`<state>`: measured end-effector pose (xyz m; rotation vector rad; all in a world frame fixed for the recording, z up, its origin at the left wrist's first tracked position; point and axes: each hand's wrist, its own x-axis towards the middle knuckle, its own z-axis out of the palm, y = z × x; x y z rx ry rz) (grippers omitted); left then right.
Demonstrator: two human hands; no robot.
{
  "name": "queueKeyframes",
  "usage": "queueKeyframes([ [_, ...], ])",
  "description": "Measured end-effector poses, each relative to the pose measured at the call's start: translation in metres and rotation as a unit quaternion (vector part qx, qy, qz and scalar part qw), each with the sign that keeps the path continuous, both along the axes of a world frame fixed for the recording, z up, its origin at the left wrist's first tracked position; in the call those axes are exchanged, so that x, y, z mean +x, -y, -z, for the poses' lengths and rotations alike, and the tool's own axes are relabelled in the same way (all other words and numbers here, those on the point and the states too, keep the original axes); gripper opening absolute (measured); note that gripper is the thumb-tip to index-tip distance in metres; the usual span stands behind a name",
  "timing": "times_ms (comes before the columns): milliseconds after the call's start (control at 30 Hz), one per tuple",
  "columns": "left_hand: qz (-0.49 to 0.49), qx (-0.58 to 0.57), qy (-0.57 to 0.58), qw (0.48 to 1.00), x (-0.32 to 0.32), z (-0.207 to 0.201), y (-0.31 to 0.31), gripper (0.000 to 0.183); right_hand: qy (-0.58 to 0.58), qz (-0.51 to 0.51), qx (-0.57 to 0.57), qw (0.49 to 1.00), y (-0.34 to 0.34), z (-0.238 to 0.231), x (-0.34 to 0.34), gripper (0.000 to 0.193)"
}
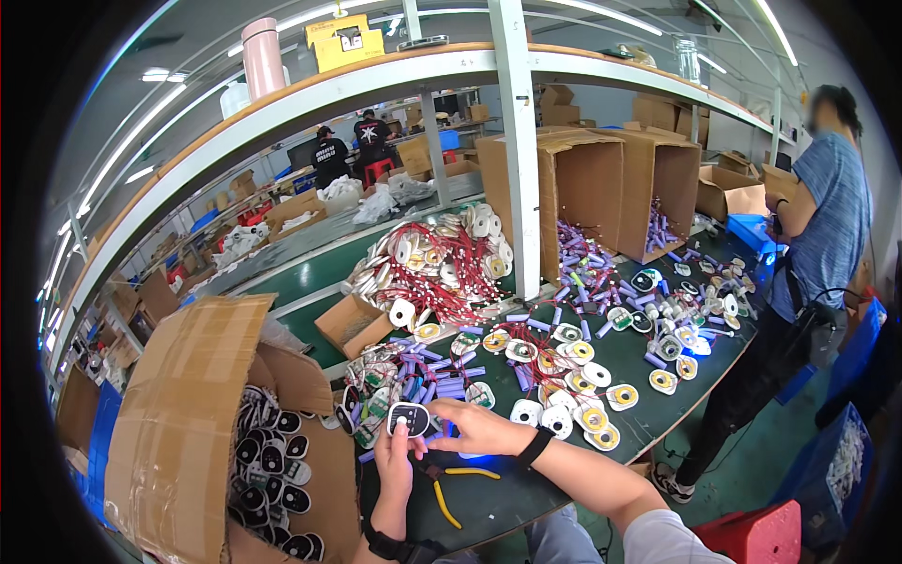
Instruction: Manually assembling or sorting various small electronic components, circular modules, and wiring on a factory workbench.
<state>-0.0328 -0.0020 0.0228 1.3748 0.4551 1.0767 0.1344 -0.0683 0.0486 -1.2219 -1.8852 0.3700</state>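
My left hand (396,470) holds up a small rounded device (408,419) with a black face and white rim, its thumb pressed on the face. My right hand (481,430) is curled in from the right, its fingertips closed at the device's right edge. Blue light glows between the right thumb and fingers. Just below the hands, yellow-handled pliers or cutters (442,503) lie with handles spread on the dark green table (526,484). Beyond the hands are purple cylindrical battery cells (442,387) and white housings with green circuit boards (374,399).
A cardboard box (178,414) of finished-looking black-and-white devices (272,461) stands at the left. White discs with red wires (432,268) are heaped at the back. Two upright cartons (583,188) stand behind more cells. A person in blue (827,216) stands at the right.
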Motion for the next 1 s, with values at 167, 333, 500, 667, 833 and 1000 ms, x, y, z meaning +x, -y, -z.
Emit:
queueKeyframes([
  [167,0.039,0.019,-0.006,0.999,-0.005,-0.003,0.003,0.032,-0.069,-0.073,0.002,0.995,0.001,-0.008,-0.006,0.031],
  [333,0.023,0.083,-0.063,0.994,-0.006,-0.012,0.009,0.039,-0.120,-0.097,-0.080,0.985,0.003,-0.013,-0.006,0.018],
  [500,0.039,0.097,-0.029,0.994,-0.003,0.006,-0.003,0.047,-0.305,-0.128,-0.098,0.939,0.006,-0.024,-0.005,0.021],
  [667,0.046,0.101,-0.053,0.992,0.000,-0.002,0.003,0.057,-0.442,-0.105,-0.047,0.890,0.026,-0.071,0.004,0.023],
  [833,0.040,0.084,-0.101,0.991,0.002,0.000,0.000,0.046,-0.475,-0.050,0.005,0.879,0.073,-0.121,0.038,0.022],
  [1000,0.017,0.080,-0.144,0.986,0.002,0.004,-0.001,0.035,-0.457,0.073,0.078,0.883,0.138,-0.150,0.090,0.020],
])
